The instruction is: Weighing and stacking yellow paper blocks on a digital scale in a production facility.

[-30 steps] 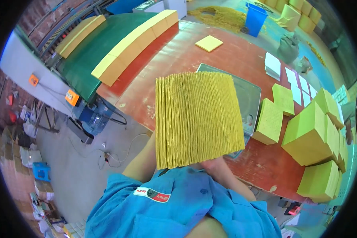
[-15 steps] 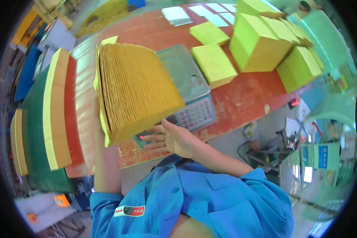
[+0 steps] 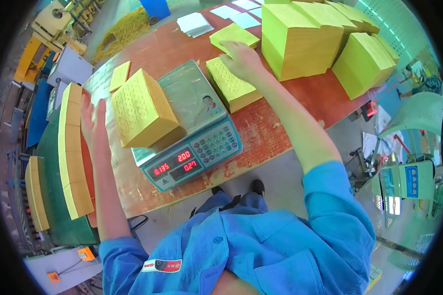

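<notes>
A thick stack of yellow paper sheets [image 3: 142,113] sits on the left part of a digital scale's steel pan [image 3: 194,101]. My left hand [image 3: 94,125] is flat and open just left of that stack, fingers apart, holding nothing. My right hand [image 3: 242,60] reaches across the red-brown table [image 3: 261,135] and rests on a smaller yellow stack [image 3: 231,86] lying right of the scale. The scale's front panel with red digits [image 3: 177,164] faces me.
Tall yellow paper blocks [image 3: 300,34] stand at the back right. A thin yellow pile [image 3: 234,34] and white sheets [image 3: 194,22] lie behind. Long yellow rows [image 3: 71,152] lie on a green surface at left. A blue bin [image 3: 155,7] stands beyond.
The yellow stack I held up in front of me has come down onto the scale. My left hand has let go of it and my right hand has reached over to the smaller stack.
</notes>
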`<action>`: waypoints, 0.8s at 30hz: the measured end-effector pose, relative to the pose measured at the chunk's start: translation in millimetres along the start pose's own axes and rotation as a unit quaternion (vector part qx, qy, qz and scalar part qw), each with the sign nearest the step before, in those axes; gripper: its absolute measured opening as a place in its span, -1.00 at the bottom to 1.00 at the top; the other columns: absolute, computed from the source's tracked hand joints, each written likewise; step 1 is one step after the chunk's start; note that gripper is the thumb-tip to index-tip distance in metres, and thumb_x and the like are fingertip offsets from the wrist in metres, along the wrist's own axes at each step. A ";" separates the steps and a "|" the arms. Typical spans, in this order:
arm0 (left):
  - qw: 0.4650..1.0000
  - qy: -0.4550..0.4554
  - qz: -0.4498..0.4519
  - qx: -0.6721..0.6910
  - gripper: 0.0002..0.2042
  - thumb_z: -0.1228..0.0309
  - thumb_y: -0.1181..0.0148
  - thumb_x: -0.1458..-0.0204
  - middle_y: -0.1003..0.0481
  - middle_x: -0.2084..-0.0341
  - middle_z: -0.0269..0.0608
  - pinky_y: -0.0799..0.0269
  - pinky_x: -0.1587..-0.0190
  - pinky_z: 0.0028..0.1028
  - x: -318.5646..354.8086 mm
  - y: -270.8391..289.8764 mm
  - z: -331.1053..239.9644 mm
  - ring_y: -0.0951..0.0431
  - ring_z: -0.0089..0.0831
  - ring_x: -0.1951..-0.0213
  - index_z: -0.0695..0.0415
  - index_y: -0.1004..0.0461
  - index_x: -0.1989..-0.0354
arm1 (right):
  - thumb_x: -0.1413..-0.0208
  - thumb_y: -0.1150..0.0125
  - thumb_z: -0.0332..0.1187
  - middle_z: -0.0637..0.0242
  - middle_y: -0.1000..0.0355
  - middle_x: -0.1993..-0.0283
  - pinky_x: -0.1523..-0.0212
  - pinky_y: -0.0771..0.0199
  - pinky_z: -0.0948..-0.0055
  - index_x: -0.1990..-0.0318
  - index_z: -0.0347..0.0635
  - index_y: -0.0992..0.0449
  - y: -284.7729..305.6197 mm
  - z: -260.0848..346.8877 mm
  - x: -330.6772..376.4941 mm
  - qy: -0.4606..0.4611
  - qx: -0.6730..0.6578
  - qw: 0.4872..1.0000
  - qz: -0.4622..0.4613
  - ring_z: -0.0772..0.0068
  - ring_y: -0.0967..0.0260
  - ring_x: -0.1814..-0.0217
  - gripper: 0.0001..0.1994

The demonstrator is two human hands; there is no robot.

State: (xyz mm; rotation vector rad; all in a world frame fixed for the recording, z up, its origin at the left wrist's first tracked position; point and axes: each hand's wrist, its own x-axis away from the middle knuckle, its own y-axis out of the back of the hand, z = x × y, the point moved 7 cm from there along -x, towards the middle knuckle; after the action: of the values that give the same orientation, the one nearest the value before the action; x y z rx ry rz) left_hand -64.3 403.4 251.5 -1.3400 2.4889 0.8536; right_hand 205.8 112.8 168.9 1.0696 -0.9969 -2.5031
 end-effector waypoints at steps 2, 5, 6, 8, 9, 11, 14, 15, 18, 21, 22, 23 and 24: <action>0.997 -0.080 0.002 0.022 -0.42 0.32 -0.16 -0.13 -0.24 -0.23 -0.03 -0.23 -0.19 -0.29 43.7 -7.2 -34.9 -0.27 -0.28 -0.23 0.24 -0.16 -0.30 | -0.18 0.02 -0.09 0.09 -0.45 -0.06 -0.12 -0.34 0.12 -0.02 -0.14 -0.48 -37.2 -5.4 -24.1 0.045 0.091 0.991 0.082 0.13 -0.37 -0.15 -0.61; 0.979 -0.153 0.087 0.102 -0.52 0.52 -0.19 -0.02 -0.34 -0.13 -0.02 -0.29 -0.15 -0.35 140.7 -56.1 -68.4 -0.36 -0.27 -0.15 0.26 -0.32 -0.16 | -0.24 0.19 -0.01 0.13 -0.47 -0.06 -0.11 -0.36 0.10 0.03 -0.11 -0.52 -90.3 -25.5 -10.5 0.012 0.198 0.911 0.361 0.12 -0.40 -0.13 -0.54; 0.964 -0.196 0.182 -0.009 -0.57 0.53 -0.21 0.02 -0.41 -0.06 0.00 -0.34 -0.11 -0.34 170.2 -80.4 -75.9 -0.43 -0.26 -0.09 0.26 -0.38 -0.09 | -0.27 0.30 0.00 0.14 -0.49 -0.05 -0.08 -0.38 0.07 0.07 -0.12 -0.55 -88.9 -22.0 -11.2 0.039 0.193 0.919 0.341 0.10 -0.42 -0.11 -0.49; 0.935 -0.014 0.343 0.090 -0.70 0.44 -0.17 -0.08 -0.50 0.11 -0.16 -0.41 -0.01 -0.42 230.6 -129.5 -60.4 -0.52 -0.38 0.10 0.27 -0.44 0.01 | -0.28 0.29 0.02 0.13 -0.48 -0.05 -0.11 -0.33 0.05 0.07 -0.15 -0.54 -80.8 -24.8 0.8 0.030 0.173 0.925 0.338 0.11 -0.40 -0.12 -0.49; 0.907 0.096 0.394 0.111 -0.69 0.38 -0.15 -0.12 -0.50 0.13 -0.15 -0.42 0.00 -0.41 258.4 -152.2 -48.7 -0.52 -0.37 0.10 0.27 -0.44 0.01 | -0.28 0.28 0.04 0.14 -0.48 -0.04 -0.13 -0.26 0.00 0.07 -0.15 -0.52 -71.5 -28.7 10.4 0.014 0.177 0.929 0.324 0.12 -0.39 -0.13 -0.49; 0.806 0.286 0.481 0.193 -0.60 0.21 -0.12 -0.16 -0.49 0.14 -0.12 -0.45 0.02 -0.38 309.0 -192.1 -29.5 -0.52 -0.35 0.10 0.27 -0.40 -0.03 | -0.28 0.27 0.06 0.13 -0.49 -0.02 -0.13 -0.23 -0.03 0.07 -0.16 -0.51 -48.8 -37.2 30.3 -0.007 0.180 0.932 0.315 0.12 -0.38 -0.13 -0.49; 0.684 0.461 0.488 0.286 -0.39 -0.02 -0.13 -0.12 -0.44 0.08 -0.09 -0.47 0.06 -0.36 369.6 -230.1 -12.4 -0.49 -0.34 0.08 0.25 -0.29 -0.15 | -0.29 0.27 0.07 0.09 -0.49 0.01 -0.12 -0.24 -0.03 0.10 -0.16 -0.51 -7.6 -52.9 64.6 -0.037 0.219 0.928 0.300 0.12 -0.39 -0.11 -0.48; 0.636 0.540 0.456 0.311 -0.27 -0.13 -0.15 -0.07 -0.40 0.05 -0.08 -0.46 0.08 -0.36 387.7 -239.3 -5.5 -0.46 -0.35 0.08 0.23 -0.22 -0.21 | -0.29 0.28 0.07 0.07 -0.50 0.04 -0.09 -0.27 -0.02 0.11 -0.17 -0.50 7.6 -60.9 78.1 -0.066 0.230 0.923 0.301 0.10 -0.41 -0.08 -0.48; 0.626 0.535 0.420 0.381 -0.14 -0.25 -0.13 0.00 -0.34 -0.02 -0.03 -0.41 -0.01 -0.32 406.4 -264.8 -2.1 -0.39 -0.33 -0.02 0.24 -0.14 -0.26 | -0.29 0.28 0.08 0.01 -0.51 0.10 -0.01 -0.35 -0.02 0.12 -0.18 -0.49 50.0 -77.0 109.2 -0.106 0.227 0.913 0.321 0.03 -0.44 -0.01 -0.48; 0.596 0.533 0.385 0.461 -0.20 -0.20 0.03 -0.13 -0.22 -0.21 -0.02 -0.20 -0.25 -0.19 413.3 -279.9 -11.0 -0.23 -0.21 -0.23 0.22 -0.04 -0.31 | -0.28 0.27 0.08 -0.05 -0.52 0.18 0.07 -0.41 -0.01 0.12 -0.20 -0.48 83.1 -89.4 129.0 -0.121 0.194 0.916 0.329 -0.06 -0.47 0.06 -0.47; 0.599 0.517 0.356 0.497 -0.17 -0.23 0.06 -0.12 -0.18 -0.25 -0.01 -0.14 -0.29 -0.18 410.1 -283.3 -16.3 -0.18 -0.19 -0.27 0.22 0.00 -0.34 | -0.28 0.27 0.08 -0.08 -0.52 0.22 0.10 -0.43 -0.01 0.13 -0.22 -0.46 96.3 -94.9 137.8 -0.120 0.178 0.923 0.318 -0.10 -0.47 0.09 -0.47; 0.591 0.518 0.341 0.516 -0.16 -0.24 0.09 -0.12 -0.14 -0.28 0.00 -0.09 -0.31 -0.16 410.3 -285.2 -21.3 -0.13 -0.18 -0.29 0.22 0.04 -0.36 | -0.28 0.27 0.08 -0.08 -0.52 0.22 0.10 -0.43 -0.01 0.13 -0.22 -0.46 106.3 -104.6 150.7 -0.140 0.188 0.916 0.325 -0.10 -0.47 0.09 -0.47; 0.582 0.521 0.321 0.536 -0.14 -0.25 0.12 -0.12 -0.10 -0.31 0.01 -0.04 -0.34 -0.15 408.2 -284.7 -24.8 -0.08 -0.17 -0.32 0.21 0.08 -0.38 | -0.28 0.25 0.08 -0.11 -0.51 0.23 0.09 -0.42 -0.01 0.09 -0.22 -0.46 113.1 -111.5 159.5 -0.160 0.165 0.923 0.310 -0.13 -0.46 0.09 -0.48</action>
State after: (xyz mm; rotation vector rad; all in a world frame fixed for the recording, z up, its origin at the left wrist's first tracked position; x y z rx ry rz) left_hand -64.8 -19.4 -12.2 -0.3441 3.1062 -1.8084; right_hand 168.1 -99.0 102.6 0.3114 -1.5932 -2.0443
